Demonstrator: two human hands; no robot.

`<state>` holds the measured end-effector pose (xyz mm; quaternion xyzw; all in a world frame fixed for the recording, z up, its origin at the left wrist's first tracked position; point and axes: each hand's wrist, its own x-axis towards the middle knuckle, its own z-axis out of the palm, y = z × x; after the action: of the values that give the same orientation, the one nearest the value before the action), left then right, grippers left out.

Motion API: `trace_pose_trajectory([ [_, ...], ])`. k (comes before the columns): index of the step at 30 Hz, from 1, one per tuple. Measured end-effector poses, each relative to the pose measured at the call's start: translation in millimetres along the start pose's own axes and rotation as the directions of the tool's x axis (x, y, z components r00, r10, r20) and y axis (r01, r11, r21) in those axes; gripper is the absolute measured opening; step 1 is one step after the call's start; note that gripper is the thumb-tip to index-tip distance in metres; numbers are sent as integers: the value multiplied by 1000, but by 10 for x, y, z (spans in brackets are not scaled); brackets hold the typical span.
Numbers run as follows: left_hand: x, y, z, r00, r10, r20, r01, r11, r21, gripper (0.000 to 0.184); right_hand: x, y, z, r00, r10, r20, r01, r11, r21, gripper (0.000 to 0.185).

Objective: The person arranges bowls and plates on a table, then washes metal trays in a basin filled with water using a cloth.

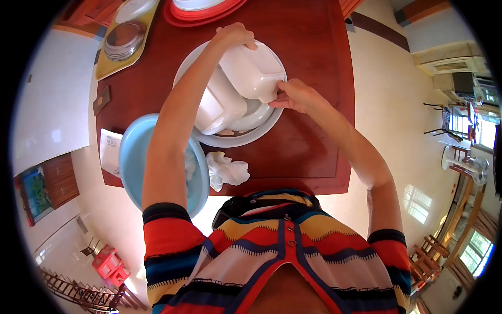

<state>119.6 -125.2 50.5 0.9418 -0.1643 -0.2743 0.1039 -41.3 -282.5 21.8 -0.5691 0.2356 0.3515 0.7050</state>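
A large white basin (pixel 260 135) stands on the red-brown table, holding several white dishes. My left hand (pixel 236 36) grips the far end of an upside-down white rectangular dish (pixel 251 70). At the near right corner of that same dish, my right hand (pixel 294 96) pinches the edge between thumb and fingers. Beside it on the left, a second white dish (pixel 219 107) lies upside down in the basin. Under both, a rounder white dish (pixel 253 116) shows in part.
A blue basin (pixel 197 196) sits at the table's near left corner, beside a crumpled white cloth (pixel 228 171) and a white packet (pixel 110 152). Far left is a yellow tray (pixel 107 69) with stacked metal plates (pixel 124 41). Red plates (pixel 178 20) are at the far edge.
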Motion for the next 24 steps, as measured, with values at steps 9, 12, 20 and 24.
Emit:
trace_pose_trajectory([
  [9, -54, -10, 6, 1000, 11, -29, -14, 992, -123, 20, 25, -55, -14, 999, 42, -17, -44, 990, -136, 45],
  [12, -145, 2, 16, 999, 30, -43, -36, 988, -148, 19, -59, -91, 47, 995, 9, -95, -34, 962, -271, 41],
  [20, -16, -133, 189, 998, -55, -43, 50, 993, -105, 32, 38, 9, 7, 994, -26, -108, -18, 923, -384, 44],
  [24, -364, -80, 189, 928, 1, -372, -45, 993, -108, 55, -51, -17, 82, 982, -100, -160, 9, 872, -490, 39],
])
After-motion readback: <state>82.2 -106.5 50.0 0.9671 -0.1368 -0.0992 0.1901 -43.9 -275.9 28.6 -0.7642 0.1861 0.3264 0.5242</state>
